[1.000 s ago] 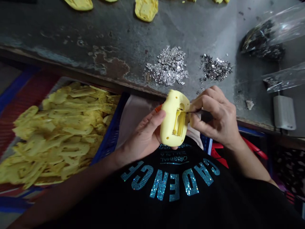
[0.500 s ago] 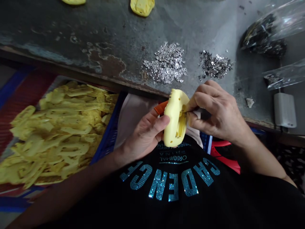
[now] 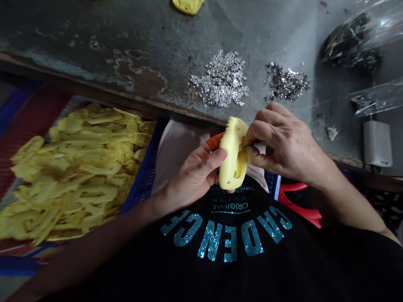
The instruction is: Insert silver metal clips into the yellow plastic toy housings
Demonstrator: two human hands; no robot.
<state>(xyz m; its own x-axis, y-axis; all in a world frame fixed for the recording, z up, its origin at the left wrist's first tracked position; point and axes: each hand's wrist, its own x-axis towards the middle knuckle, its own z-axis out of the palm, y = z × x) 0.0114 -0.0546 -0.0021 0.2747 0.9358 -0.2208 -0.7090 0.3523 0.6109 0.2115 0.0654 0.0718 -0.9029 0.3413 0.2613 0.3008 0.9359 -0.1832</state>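
Observation:
My left hand (image 3: 198,172) grips a pale yellow plastic housing (image 3: 228,163) by its left side, thumb on the near face. An orange band (image 3: 215,141) wraps one of the left fingers. The housing stands tilted, with a long open slot facing right. At that slot, my right hand (image 3: 280,140) is closed in a pinch, its fingertips at the opening; what they hold, if anything, is hidden. Beyond the hands, a pile of small shiny metal pieces (image 3: 222,79) lies on the grey worktable (image 3: 103,54), with a smaller, darker metal pile (image 3: 288,82) to its right.
At left, a blue crate (image 3: 138,180) holds many flat yellow plastic parts (image 3: 82,167). Another yellow part (image 3: 189,5) lies at the table's far side. Clear bags with metal pieces (image 3: 352,46) and a white block (image 3: 378,143) are at right. A red object (image 3: 299,205) sits below the table edge.
The view has shifted slightly. The housing has turned a little in my left hand, and my right fingers stay pinched at its slot.

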